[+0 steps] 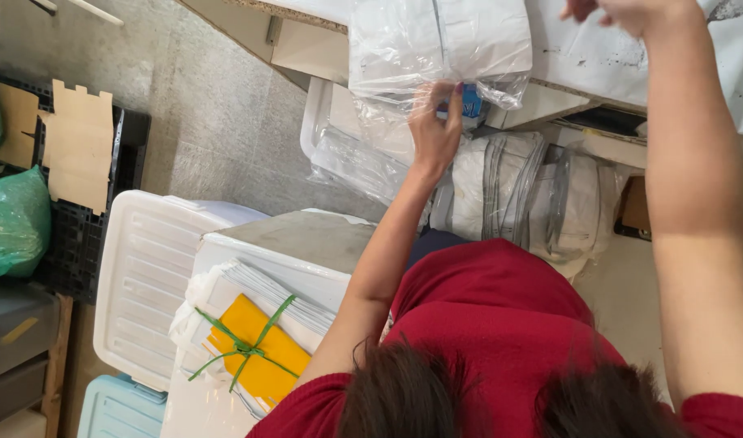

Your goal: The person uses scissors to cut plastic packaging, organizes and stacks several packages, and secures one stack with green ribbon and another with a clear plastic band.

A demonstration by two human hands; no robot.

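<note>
My left hand (435, 122) grips the lower edge of a clear plastic bag (440, 45) with a folded white garment inside, resting on the table edge (306, 18). A small blue label (471, 101) shows by my fingers. My right hand (623, 12) reaches up at the top edge of the view, over white paper on the table; its fingers are mostly cut off. More bagged white and grey garments (534, 195) are piled below the table in front of me.
White plastic bins (144, 276) stand to my left, one holding a bundle of white sheets with a yellow card tied by green string (254, 345). A black crate with cardboard (79, 146), green bags (10, 219) and a light blue lid (120, 410) lie further left.
</note>
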